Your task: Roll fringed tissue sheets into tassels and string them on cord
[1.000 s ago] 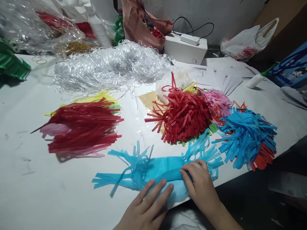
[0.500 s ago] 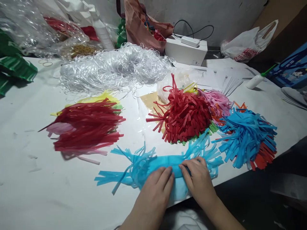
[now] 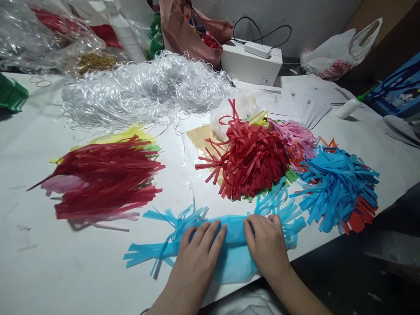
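A sheet of light-blue tissue paper (image 3: 234, 260) with fringed strips at both ends lies at the table's front edge, its middle folded over into a band. My left hand (image 3: 200, 249) rests on the left part of that band, fingers apart and bent downward, fingertips touching the paper. At the right part, my right hand (image 3: 269, 245) has its fingers curled over the fold, thumb toward the middle; the fingertips are partly hidden. Beyond it sit a red tissue tassel bundle (image 3: 256, 162) and a blue tassel bundle (image 3: 341, 188).
Red fringed tissue (image 3: 108, 175) lies at left, over yellow and pink pieces. Behind are a heap of clear-white string (image 3: 147, 92), a white box (image 3: 252, 65), a pink bag (image 3: 183, 30) and a glue bottle (image 3: 349, 109). The table edge (image 3: 315, 247) slants up rightward.
My left hand has shifted left and its fingers have spread apart. The right hand has moved slightly left. More of the flat blue paper shows between the hands. The view has shifted slightly.
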Motion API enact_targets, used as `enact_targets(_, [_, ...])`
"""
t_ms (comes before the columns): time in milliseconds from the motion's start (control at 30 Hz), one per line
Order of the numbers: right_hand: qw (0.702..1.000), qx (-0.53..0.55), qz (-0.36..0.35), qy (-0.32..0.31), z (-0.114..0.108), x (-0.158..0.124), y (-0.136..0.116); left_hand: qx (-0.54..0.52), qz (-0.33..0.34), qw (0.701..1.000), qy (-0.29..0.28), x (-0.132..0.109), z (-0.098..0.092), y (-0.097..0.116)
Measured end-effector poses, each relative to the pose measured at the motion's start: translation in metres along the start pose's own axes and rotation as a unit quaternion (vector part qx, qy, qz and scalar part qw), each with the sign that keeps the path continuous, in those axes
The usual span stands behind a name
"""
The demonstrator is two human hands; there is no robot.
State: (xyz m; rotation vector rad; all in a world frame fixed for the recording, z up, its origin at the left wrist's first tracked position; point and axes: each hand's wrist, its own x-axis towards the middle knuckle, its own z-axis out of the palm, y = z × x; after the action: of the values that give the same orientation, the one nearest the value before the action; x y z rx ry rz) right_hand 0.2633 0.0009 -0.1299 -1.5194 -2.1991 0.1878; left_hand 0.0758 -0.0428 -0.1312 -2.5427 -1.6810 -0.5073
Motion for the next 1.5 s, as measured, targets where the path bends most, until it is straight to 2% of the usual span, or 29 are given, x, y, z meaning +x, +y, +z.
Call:
enact_targets(167, [0.999, 0.047, -0.018, 0.015, -0.005, -0.001, -0.003, -0.048, 0.016, 0.999, -0.013, 0.003, -0.011, -0.005])
enact_targets(300, [0.986, 0.125, -0.103, 0.032, -0.016, -0.009, 0.001, -0.159, 0.001, 0.987, -0.037, 0.002, -0.019, -0.008])
enact_targets(433, [0.96, 0.192, -0.205, -0.012, -0.021, -0.024, 0.013, -0.222, 0.002, 0.974, -0.041, -0.006, -0.01, -0.01])
enact_targets(500, [0.954, 0.203, -0.216, -0.043, -0.021, -0.03, 0.018, -0.23, 0.002, 0.972, -0.046, -0.011, -0.004, -0.012])
enact_targets(633, [0.962, 0.194, -0.175, -0.078, -0.019, -0.031, 0.018, -0.247, -0.005, 0.967, -0.056, -0.016, -0.002, -0.015])
enact_targets(700, [0.966, 0.201, -0.142, -0.075, -0.018, -0.028, 0.015, -0.259, -0.007, 0.964, -0.059, -0.015, -0.007, -0.017])
enact_targets(767, [0.972, 0.201, -0.099, -0.069, -0.018, -0.026, 0.011, -0.257, -0.017, 0.962, -0.086, -0.011, -0.013, -0.021])
enact_targets(867, [0.982, 0.178, -0.046, -0.052, -0.016, -0.023, 0.005, -0.207, -0.046, 0.961, -0.178, 0.003, -0.022, -0.024])
enact_targets(967, [0.991, 0.132, -0.027, -0.016, -0.01, -0.019, 0.001, -0.117, -0.108, 0.945, -0.286, 0.024, -0.028, -0.023])
enact_targets(1067, [0.996, 0.085, -0.018, 0.014, -0.004, -0.013, 0.0, -0.043, -0.143, 0.928, -0.342, 0.044, -0.03, -0.02])
enact_targets(1233, [1.0, 0.01, -0.005, 0.015, 0.0, -0.005, -0.001, -0.006, -0.14, 0.934, -0.329, 0.053, -0.028, -0.019])
enact_targets(1300, [0.999, -0.018, -0.008, 0.042, -0.004, -0.005, -0.002, 0.002, -0.129, 0.942, -0.309, 0.052, -0.027, -0.019])
enact_targets(1400, [0.994, 0.008, -0.092, 0.057, -0.01, -0.009, -0.003, 0.007, -0.119, 0.95, -0.288, 0.052, -0.025, -0.018])
enact_targets(1500, [0.978, 0.056, -0.199, -0.011, -0.011, -0.017, -0.003, 0.015, -0.117, 0.954, -0.277, 0.052, -0.024, -0.018])
